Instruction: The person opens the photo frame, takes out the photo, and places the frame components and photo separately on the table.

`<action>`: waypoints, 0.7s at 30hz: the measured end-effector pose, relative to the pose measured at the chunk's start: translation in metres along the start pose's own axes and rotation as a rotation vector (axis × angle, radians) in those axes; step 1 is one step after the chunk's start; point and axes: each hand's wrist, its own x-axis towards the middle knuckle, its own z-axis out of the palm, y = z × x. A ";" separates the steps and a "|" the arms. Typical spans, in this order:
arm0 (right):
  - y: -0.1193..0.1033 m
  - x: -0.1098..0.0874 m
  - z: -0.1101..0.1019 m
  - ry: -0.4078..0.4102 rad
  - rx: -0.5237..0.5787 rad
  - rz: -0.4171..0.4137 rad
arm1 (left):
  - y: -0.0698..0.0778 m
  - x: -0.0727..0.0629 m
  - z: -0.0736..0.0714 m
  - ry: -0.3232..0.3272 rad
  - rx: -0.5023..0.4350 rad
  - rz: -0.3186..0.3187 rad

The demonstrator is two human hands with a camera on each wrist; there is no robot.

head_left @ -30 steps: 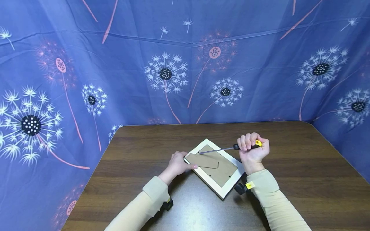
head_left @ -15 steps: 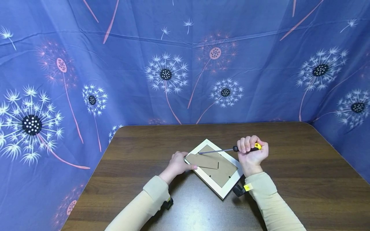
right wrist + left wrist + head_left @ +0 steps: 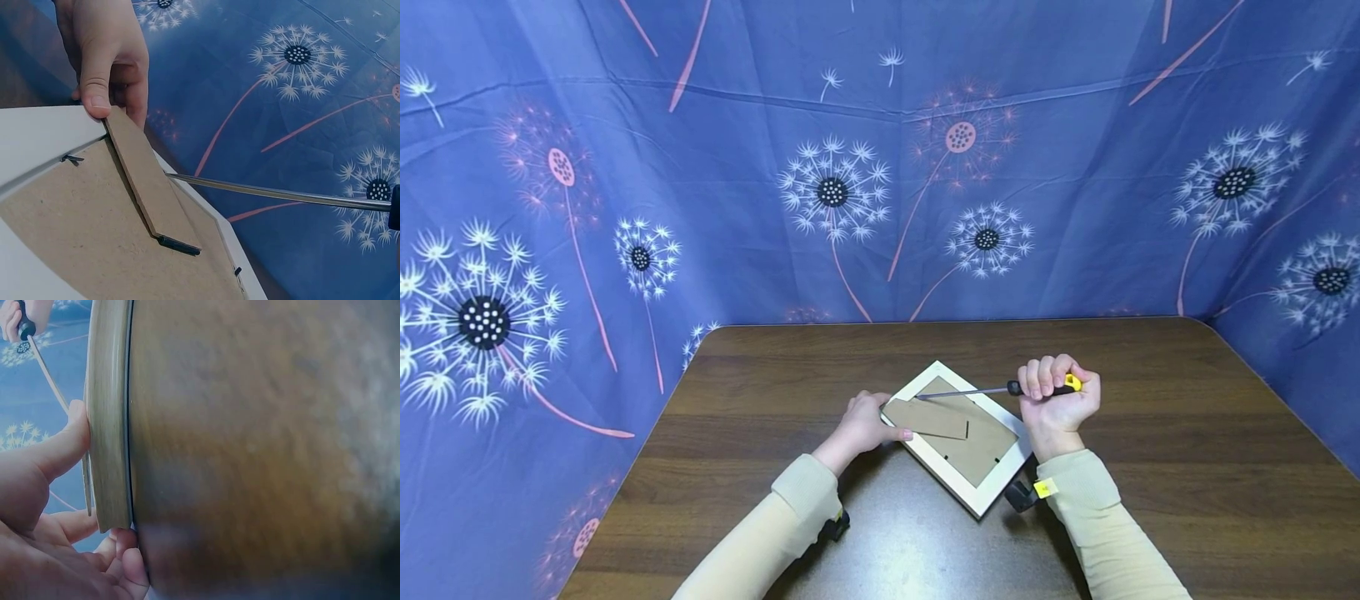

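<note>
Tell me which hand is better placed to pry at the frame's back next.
Probably the right hand: it grips the screwdriver, whose shaft extends over the picture frame. The left hand is occupied, holding the frame's corner.

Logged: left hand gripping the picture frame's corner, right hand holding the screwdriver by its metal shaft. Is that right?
Not the shaft: the right hand holds the screwdriver by its handle, as the head view shows. The rest stands.

Blue dandelion-print cloth point(image 3: 730, 225), brown wood-grain tabletop point(image 3: 1180, 417), pale glare point(image 3: 910, 562).
</note>
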 end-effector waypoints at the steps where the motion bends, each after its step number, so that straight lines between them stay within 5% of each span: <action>1: 0.000 0.000 0.000 0.002 0.009 0.002 | -0.001 0.000 0.000 -0.002 0.002 0.004; 21: 0.001 -0.037 0.001 0.148 -0.047 -0.089 | -0.003 0.003 -0.003 -0.078 0.023 0.094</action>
